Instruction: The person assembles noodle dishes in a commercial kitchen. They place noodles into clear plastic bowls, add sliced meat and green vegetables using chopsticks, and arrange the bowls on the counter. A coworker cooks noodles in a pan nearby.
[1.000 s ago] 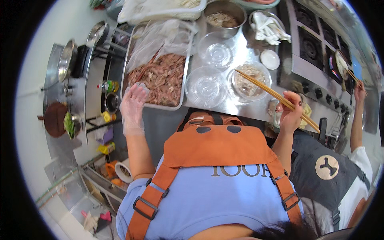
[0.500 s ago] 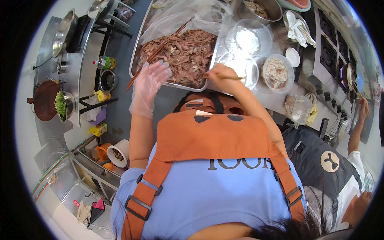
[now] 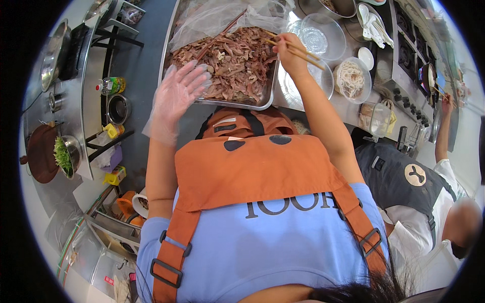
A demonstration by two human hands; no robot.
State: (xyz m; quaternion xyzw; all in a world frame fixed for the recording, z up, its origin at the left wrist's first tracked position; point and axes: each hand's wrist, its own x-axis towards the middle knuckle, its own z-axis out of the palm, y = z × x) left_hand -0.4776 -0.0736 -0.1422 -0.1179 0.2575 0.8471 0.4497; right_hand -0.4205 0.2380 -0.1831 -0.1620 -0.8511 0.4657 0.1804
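Observation:
My left hand [image 3: 177, 91], in a clear plastic glove, is open with its fingers stretched out beside the near left of a metal tray [image 3: 263, 105]. Shredded brownish meat [image 3: 237, 70] fills much of that tray, and a clear plastic sheet [image 3: 202, 28] covers its far part. A reddish-brown pair of chopsticks [image 3: 225, 32] slants across the meat; its lower end lies close to my left fingertips. At the tray's right side my bare right hand [image 3: 292, 55] grips light wooden chopsticks [image 3: 307, 57], their tips over the meat.
To the right stand clear plastic bowls [image 3: 331, 36], one holding white noodles [image 3: 349, 80], and a pot with white spoons [image 3: 375, 33]. Further right are stove burners [image 3: 406, 58] and a co-worker in a dark apron [image 3: 404, 177]. A side table [image 3: 86, 108] lies left, with greens [image 3: 63, 156] in a bowl.
My right hand has moved up and away from me along the tray's right edge, its chopsticks now angled over the meat. My left hand has shifted slightly left, away from the reddish chopsticks' lower part.

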